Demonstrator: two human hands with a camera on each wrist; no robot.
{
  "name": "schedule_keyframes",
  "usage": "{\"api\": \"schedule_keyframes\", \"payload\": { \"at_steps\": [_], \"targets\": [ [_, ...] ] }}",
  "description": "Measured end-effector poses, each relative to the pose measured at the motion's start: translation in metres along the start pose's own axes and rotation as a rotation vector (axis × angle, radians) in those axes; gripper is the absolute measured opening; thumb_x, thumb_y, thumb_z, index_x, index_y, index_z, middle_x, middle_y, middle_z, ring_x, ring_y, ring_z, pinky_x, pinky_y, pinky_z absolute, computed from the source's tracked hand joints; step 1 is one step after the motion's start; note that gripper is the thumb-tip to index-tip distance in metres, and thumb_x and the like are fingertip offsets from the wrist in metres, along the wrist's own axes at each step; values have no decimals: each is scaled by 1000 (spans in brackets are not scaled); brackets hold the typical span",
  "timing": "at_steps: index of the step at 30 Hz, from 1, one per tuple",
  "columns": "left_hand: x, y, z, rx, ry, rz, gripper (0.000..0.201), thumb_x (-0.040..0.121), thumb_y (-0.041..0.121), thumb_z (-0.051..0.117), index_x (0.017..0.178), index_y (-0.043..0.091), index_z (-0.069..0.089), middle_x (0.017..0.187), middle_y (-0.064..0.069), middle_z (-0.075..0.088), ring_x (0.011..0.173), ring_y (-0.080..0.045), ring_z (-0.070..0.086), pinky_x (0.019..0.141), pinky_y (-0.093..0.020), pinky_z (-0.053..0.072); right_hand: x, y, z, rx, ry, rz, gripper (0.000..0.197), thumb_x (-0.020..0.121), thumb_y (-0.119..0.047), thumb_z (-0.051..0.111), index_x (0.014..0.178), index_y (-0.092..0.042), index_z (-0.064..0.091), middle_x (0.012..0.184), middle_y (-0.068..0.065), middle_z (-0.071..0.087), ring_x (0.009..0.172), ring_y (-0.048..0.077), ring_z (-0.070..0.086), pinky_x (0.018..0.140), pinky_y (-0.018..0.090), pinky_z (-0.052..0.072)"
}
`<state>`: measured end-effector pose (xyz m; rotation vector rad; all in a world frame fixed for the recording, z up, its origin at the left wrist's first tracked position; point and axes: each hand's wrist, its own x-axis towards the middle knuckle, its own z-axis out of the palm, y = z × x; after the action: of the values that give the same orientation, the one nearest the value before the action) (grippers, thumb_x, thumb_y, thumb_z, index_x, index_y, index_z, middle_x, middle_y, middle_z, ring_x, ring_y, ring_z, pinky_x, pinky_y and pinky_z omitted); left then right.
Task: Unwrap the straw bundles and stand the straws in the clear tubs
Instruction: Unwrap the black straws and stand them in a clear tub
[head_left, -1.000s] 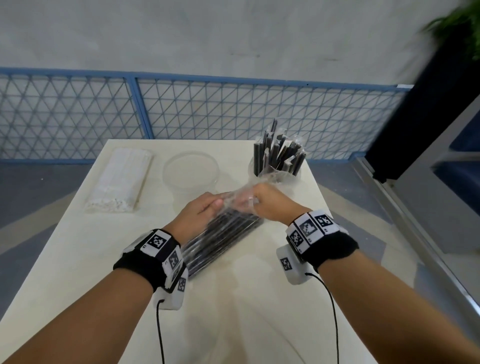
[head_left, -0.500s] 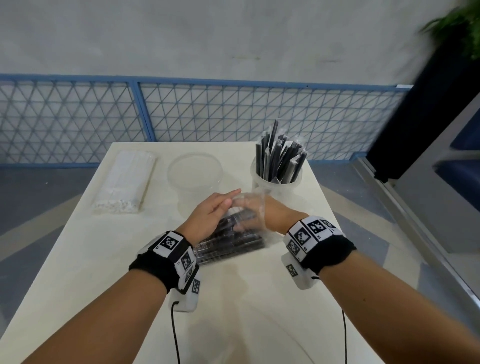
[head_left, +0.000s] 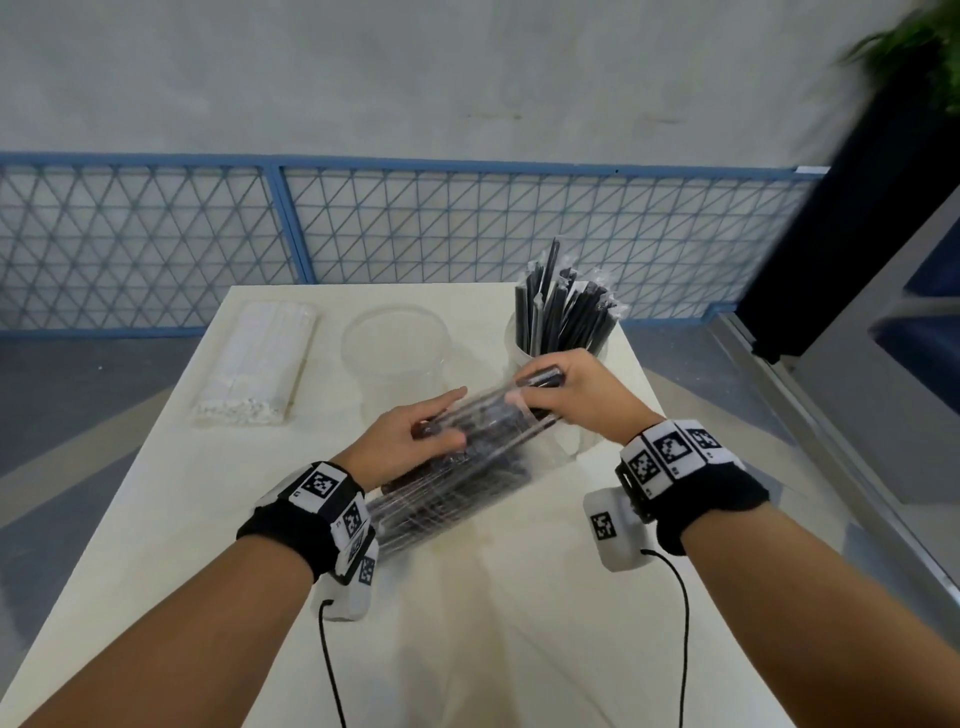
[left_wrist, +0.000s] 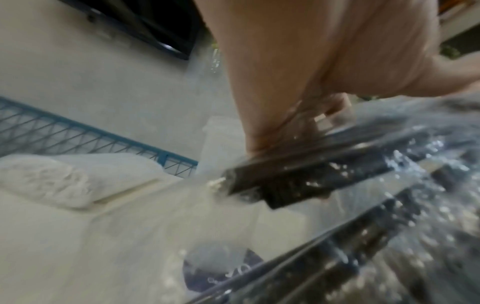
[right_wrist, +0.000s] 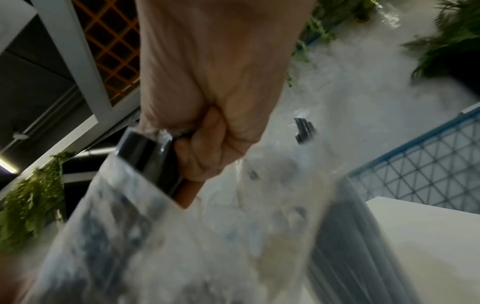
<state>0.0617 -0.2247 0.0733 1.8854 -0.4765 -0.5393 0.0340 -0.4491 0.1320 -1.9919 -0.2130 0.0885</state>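
A bundle of black straws (head_left: 457, 488) in loose clear wrap lies slanted on the white table (head_left: 519, 639), its far end raised. My left hand (head_left: 441, 421) holds the bundle's middle, fingers over the top and thumb on the near side; the left wrist view shows the same grip (left_wrist: 285, 133) through blurred film. My right hand (head_left: 540, 387) grips a handful of black straws (right_wrist: 145, 158) by their far ends, where they stick out of the wrap. Just behind it stands a clear tub (head_left: 524, 345) holding wrapped black straws (head_left: 566, 317). An empty clear tub (head_left: 395, 348) stands left of it.
A wrapped bundle of white straws (head_left: 260, 369) lies at the table's far left. A blue mesh fence (head_left: 467, 234) runs behind the table. A dark planter (head_left: 857, 208) and a metal sill stand to the right. Wrist-camera cables hang over the near tabletop.
Both hands have moved away from me with the bundle. Its far end has risen, and my right hand now grips straw ends sticking out of the wrap near the filled tub.
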Motion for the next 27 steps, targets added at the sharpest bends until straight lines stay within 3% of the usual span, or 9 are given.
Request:
{"api": "schedule_keyframes", "payload": {
  "at_steps": [3,7,10,14,18,20,23,25,27],
  "targets": [
    [1,1,8,137,-40,21,77,61,24,85,128,31,48,116,11,64,107,2,59,95,-18,44,-2,-4,-7,-24,-17,10,8,82,-10,69,87,-4,68,45,-17,57,35,-1,44,37,8,31],
    [8,-2,17,168,24,46,46,67,14,81,106,24,59,97,4,69,90,-7,66,82,-23,51,-2,-4,-5,38,88,35,16,82,-15,70,93,-4,66,47,-16,57,34,1,39,35,13,28],
    [12,0,20,64,21,55,33,74,5,74,103,17,62,95,1,70,79,1,66,72,-11,49,-5,4,-4,382,219,4,29,82,-21,70,107,-18,55,66,-10,62,48,7,47,42,18,35],
    [19,6,25,85,-29,72,38,76,7,72,111,15,60,103,-1,70,88,-3,66,81,-14,51,-16,13,3,419,149,15,41,83,-17,68,117,-30,50,82,-3,57,59,7,51,48,16,38],
    [22,2,34,106,-91,44,37,74,10,75,100,28,59,96,11,67,89,-1,65,86,-20,50,-20,15,4,463,255,47,10,86,-8,64,90,-16,59,60,-6,52,42,2,40,38,14,26],
    [23,1,36,124,-112,17,37,73,12,76,104,22,59,94,12,64,95,-10,65,91,-27,51,-19,18,-1,451,360,48,10,86,-9,63,82,-17,59,60,-4,52,44,7,38,38,16,24],
    [25,1,37,124,-122,-23,37,74,11,75,108,14,59,96,3,65,98,-22,65,91,-37,52,-18,26,-8,565,482,65,7,86,-17,64,91,-20,60,67,-6,61,58,15,51,50,23,37],
    [29,2,37,106,-136,-27,35,76,10,74,107,17,59,102,-2,68,97,-20,66,88,-33,54,-18,30,-6,759,450,24,37,83,-27,68,113,-12,53,85,1,66,79,16,64,73,29,50],
    [33,5,40,99,-158,-11,34,77,9,72,106,20,59,102,-2,69,94,-18,67,84,-26,53,-20,35,1,883,336,-9,70,65,-41,81,118,-8,49,96,6,64,93,17,63,87,33,49]
  ]
}}
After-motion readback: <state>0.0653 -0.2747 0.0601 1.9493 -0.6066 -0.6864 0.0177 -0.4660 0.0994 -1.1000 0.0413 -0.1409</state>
